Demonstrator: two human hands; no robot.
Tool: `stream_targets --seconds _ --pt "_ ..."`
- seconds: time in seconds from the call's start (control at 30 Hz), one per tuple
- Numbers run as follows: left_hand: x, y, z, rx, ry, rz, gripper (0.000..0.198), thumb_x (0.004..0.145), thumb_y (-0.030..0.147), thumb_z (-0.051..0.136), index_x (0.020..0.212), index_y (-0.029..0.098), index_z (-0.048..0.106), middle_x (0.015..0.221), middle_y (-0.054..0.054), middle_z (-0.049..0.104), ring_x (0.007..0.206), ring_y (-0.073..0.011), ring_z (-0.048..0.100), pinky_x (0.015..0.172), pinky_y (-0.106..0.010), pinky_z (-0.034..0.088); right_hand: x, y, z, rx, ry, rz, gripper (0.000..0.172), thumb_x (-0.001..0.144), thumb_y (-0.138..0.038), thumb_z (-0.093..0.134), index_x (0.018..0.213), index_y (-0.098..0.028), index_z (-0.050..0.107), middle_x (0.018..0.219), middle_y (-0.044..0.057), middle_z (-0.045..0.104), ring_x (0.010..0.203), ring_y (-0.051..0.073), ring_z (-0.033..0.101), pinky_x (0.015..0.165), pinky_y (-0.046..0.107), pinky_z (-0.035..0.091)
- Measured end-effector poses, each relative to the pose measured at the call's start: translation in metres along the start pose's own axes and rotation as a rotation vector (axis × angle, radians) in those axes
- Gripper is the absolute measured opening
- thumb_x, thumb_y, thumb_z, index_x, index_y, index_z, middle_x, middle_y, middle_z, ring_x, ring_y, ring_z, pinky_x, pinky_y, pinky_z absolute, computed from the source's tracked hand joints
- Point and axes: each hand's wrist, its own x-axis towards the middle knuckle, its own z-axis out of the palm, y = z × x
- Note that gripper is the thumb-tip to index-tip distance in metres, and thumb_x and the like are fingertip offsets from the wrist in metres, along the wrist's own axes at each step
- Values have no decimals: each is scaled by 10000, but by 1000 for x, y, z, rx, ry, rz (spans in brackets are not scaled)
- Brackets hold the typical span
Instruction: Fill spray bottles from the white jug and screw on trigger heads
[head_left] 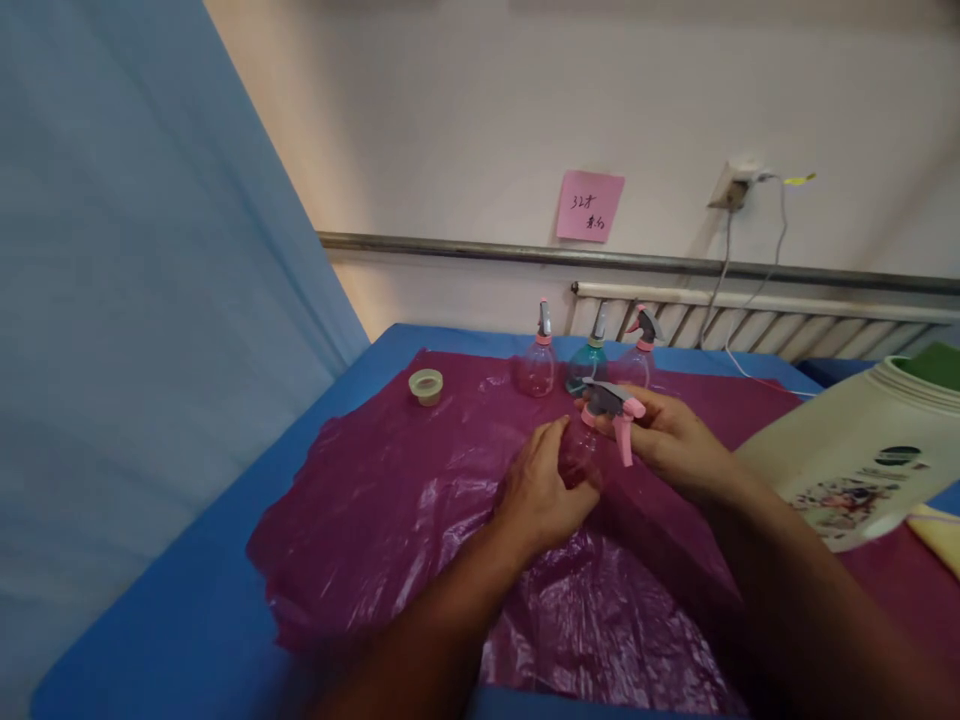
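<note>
A clear pinkish spray bottle (pixel 581 447) with a grey and pink trigger head (pixel 611 401) is between my two hands. My left hand (pixel 541 485) is wrapped round its body from the left. At the neck, just under the trigger head, my right hand (pixel 667 437) grips with bent fingers. Three more spray bottles stand upright behind it: a clear one with a pink collar (pixel 538 368), a teal one (pixel 587 368) and another clear one with a pink trigger (pixel 638 362). My right hand partly covers the lower parts of the last one.
A small pale green cup (pixel 427 387) sits on the purple plastic sheet (pixel 390 480) over the blue table (pixel 187 590). A large cream jug (pixel 862 440) leans at the right beside a yellow cloth (pixel 937 535). Blue curtain (pixel 150 250) hangs left; a cable (pixel 780 230) drops from the wall socket.
</note>
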Motion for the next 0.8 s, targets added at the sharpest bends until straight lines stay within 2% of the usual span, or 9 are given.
stream_targets --seconds 0.17,0.3,0.47,0.6,0.8 --pt "0 0 1 40 -35 24 725 852 306 834 1538 291 598 1496 -102 689 1401 -354 658 1235 -550 527 -13 28 -3 23 62 -16 462 832 -551 991 1208 -303 892 1135 60 865 1000 265 777 902 400 639" --pt "1 1 2 45 -58 27 685 856 292 808 1512 274 609 1503 -109 688 1411 -357 651 1239 -554 523 -16 40 -4 33 72 -32 450 881 -592 943 1219 -298 890 1182 78 866 1046 282 788 935 420 648" --pt "2 -1 3 39 -77 26 709 876 330 816 1546 282 588 1531 -114 678 1427 -365 644 1244 -566 525 -16 45 -6 15 51 -54 440 915 -622 901 1210 -296 894 1184 88 866 1047 288 795 925 431 662" --pt "3 -3 4 35 -86 41 740 874 310 812 1574 289 574 1550 -108 673 1449 -359 635 1266 -563 513 -18 44 -8 -35 36 -93 437 925 -591 896 1258 -308 880 1197 75 865 1048 273 795 902 395 661" --pt "4 -1 3 7 -91 35 727 908 369 830 1586 310 571 1553 -103 680 1453 -359 642 1260 -560 523 -18 45 -5 -57 53 -96 385 921 -548 903 1212 -297 880 1147 60 867 995 257 793 883 383 660"
